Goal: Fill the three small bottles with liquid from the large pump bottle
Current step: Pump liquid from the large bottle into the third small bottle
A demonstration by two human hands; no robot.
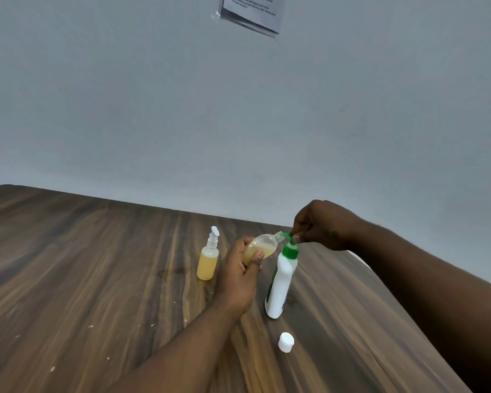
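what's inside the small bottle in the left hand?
Yellowish liquid partly fills the small bottle, tilted with its mouth at the green pump. The left hand covers its base, so the level is hidden.

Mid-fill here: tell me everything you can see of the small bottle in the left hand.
The small bottle is clear, soft-looking plastic with a rounded body and a narrow neck, and it is uncapped. Yellowish liquid fills roughly its lower half. It is held off the table, tilted, with its mouth pointing up and to the right at the spout of the green pump head. The left hand grips its body, thumb across the front.
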